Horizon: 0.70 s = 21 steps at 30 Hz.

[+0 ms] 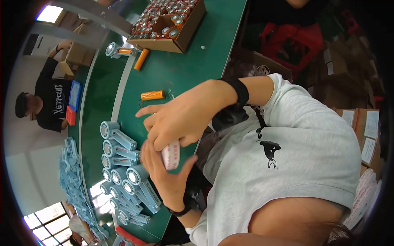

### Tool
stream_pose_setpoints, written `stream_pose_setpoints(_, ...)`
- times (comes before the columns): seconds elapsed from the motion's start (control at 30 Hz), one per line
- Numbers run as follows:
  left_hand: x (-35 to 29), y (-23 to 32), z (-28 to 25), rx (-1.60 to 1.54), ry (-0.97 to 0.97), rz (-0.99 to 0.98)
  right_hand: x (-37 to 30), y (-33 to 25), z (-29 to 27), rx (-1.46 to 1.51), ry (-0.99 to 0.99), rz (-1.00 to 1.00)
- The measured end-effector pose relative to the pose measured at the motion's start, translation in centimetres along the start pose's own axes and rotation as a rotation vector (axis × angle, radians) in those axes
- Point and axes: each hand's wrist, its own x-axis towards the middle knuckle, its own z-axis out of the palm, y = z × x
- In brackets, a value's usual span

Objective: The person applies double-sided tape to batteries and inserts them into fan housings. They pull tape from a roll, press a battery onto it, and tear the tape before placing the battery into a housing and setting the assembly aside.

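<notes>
A white roll with red print [171, 156], seemingly tape, is held between my two hands over the table's near edge. My left hand [162, 174] curls around its lower side, thumb apart from the fingers. From above, my right hand [180, 115] pinches at the roll's upper end, index finger stretched out to the left. What else the fingertips hold is hidden. Just beyond my right hand lies an orange cylindrical battery [153, 95] with a thin wire. Several light blue handheld fan bodies [135, 174] lie grouped beside my left hand.
The green table [184, 69] carries an open cardboard box [180, 44] of wired batteries. Near it lie another orange battery [141, 59] and a fan with a battery inside [119, 50]. Across the table, a person [51, 90] stands by blue and red bins [74, 96]. More blue parts [76, 176] are heaped there.
</notes>
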Motion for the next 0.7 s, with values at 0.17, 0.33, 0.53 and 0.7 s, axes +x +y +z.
stream_pose_setpoints(0.17,1.1,-6.0,2.4,0.016,0.11,0.007,-0.2,2.7,1.4,-0.273,0.689,0.326)
stream_pose_setpoints(0.33,2.4,-5.5,2.9,0.298,0.152,0.118,-1.5,3.6,0.5,0.95,0.3,0.653)
stream_pose_setpoints(0.53,1.7,-8.7,3.9,0.435,0.16,-0.095,-0.9,0.3,-0.2,0.898,0.191,0.339)
stream_pose_setpoints(0.7,1.2,-11.5,3.0,0.186,0.43,-0.344,-2.7,2.0,-1.7,0.367,-0.588,0.402)
